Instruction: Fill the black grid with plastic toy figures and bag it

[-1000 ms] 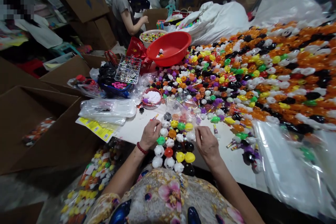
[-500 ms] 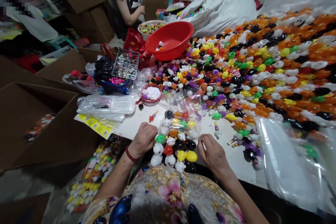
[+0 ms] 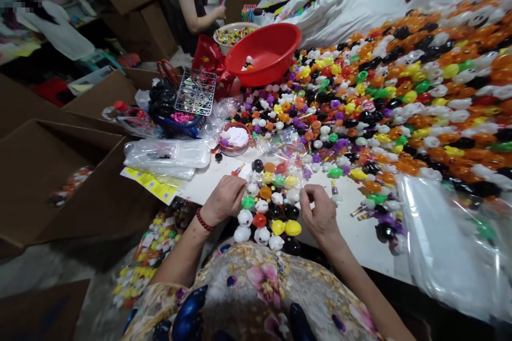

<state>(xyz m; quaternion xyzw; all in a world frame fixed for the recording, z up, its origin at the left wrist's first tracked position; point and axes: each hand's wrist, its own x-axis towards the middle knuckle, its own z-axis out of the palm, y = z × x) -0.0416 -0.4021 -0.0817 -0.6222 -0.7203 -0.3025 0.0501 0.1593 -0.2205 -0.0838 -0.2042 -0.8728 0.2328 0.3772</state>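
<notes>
A clear plastic bag (image 3: 294,155) filled with small round plastic toys (image 3: 265,192) lies at the table's near edge, against my floral top. The toys are white, black, yellow, green, red and orange. My left hand (image 3: 224,198) is closed at the bag's left edge, with thumb and fingers pinched together and a red bead bracelet on the wrist. On the opposite side, my right hand (image 3: 320,211) pinches the right edge, its fingers curled. The film between my fingertips is too thin to make out clearly.
Loose toys (image 3: 372,101) cover the table's back and right. A red basin (image 3: 266,56), a small red basket (image 3: 234,138) and a blue basket (image 3: 180,122) stand beyond. Flat plastic bags (image 3: 436,240) lie right, more bags (image 3: 168,157) left. Cardboard boxes (image 3: 72,186) flank the table. A co-worker (image 3: 186,5) stands behind.
Both hands have slid a little farther up the bag's sides, away from my body. The whole view has shifted slightly. The co-worker's hand now holds up a small thin coloured item.
</notes>
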